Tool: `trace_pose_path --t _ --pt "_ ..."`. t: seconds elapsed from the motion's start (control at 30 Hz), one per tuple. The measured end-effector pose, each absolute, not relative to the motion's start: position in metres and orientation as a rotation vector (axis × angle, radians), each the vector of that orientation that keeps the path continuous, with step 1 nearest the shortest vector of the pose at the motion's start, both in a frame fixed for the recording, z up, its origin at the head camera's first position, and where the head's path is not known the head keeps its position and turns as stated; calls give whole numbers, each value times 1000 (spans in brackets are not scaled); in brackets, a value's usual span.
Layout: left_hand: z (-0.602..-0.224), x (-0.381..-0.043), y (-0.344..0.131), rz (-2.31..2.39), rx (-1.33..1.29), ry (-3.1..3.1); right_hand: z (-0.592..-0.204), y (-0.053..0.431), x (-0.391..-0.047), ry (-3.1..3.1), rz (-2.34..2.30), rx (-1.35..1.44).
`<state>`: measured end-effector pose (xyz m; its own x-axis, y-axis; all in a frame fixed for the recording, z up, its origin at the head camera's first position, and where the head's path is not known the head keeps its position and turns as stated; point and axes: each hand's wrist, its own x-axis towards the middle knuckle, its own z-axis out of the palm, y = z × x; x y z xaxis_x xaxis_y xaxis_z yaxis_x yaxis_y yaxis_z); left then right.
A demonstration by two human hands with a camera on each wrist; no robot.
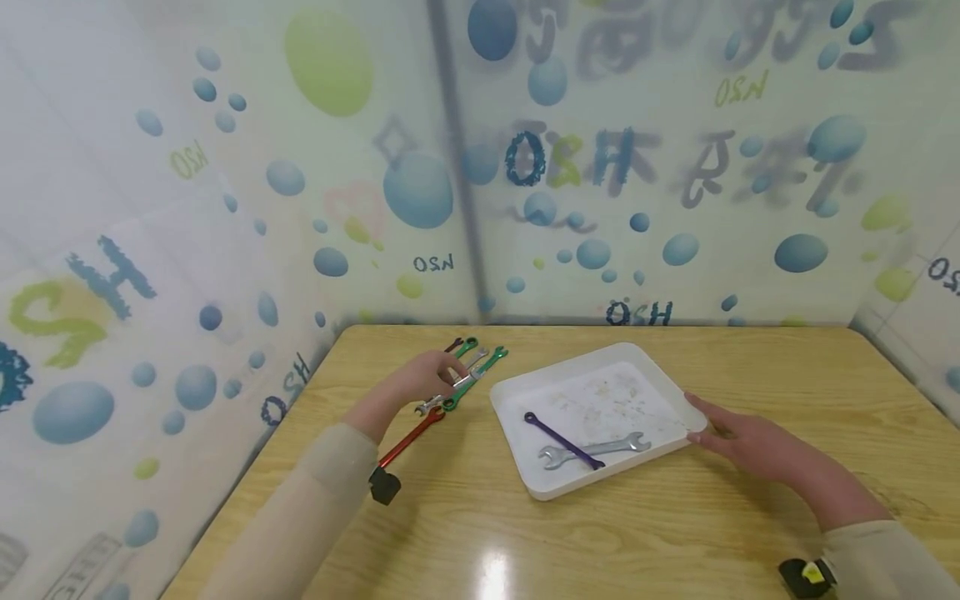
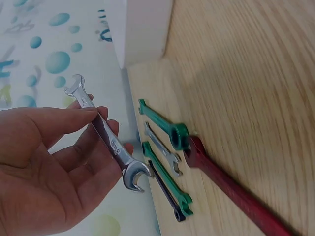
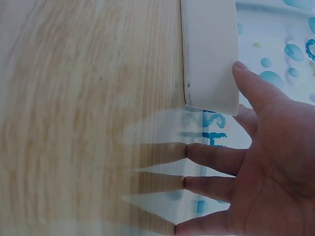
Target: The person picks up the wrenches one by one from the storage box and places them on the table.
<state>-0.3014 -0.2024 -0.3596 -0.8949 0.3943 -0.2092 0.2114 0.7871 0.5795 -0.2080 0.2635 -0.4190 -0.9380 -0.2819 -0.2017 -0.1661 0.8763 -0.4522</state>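
My left hand pinches a silver double open-end wrench between thumb and fingers, raised over the group of wrenches on the left of the table. Beneath it in the left wrist view lie a green wrench, a small silver wrench, another green wrench and a dark wrench. A red wrench lies nearer me. My right hand touches the right corner of a white tray with thumb and index finger. The other fingers are spread, tips at the tabletop.
Inside the tray, a purple wrench crosses over a larger silver open-end wrench. The wooden table meets a patterned wall at its far edge and another at its left.
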Motion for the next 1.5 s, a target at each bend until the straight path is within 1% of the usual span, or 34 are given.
trace_pose_path --t 0.2,0.63,0.87,1.17,1.5 --pt "-364 -300 -222 792 435 2670 -419 263 -208 2780 -643 -341" --pt "-375 -296 -257 818 281 2682 -419 263 -209 2764 -650 -324" --pt "-382 -296 -268 758 242 2689 -418 263 -208 2764 -659 -319" --pt "-394 -298 -285 707 121 2693 -418 263 -208 2759 -678 -314" --pt "-395 -293 -287 681 70 2628 -419 263 -208 2766 -672 -318"
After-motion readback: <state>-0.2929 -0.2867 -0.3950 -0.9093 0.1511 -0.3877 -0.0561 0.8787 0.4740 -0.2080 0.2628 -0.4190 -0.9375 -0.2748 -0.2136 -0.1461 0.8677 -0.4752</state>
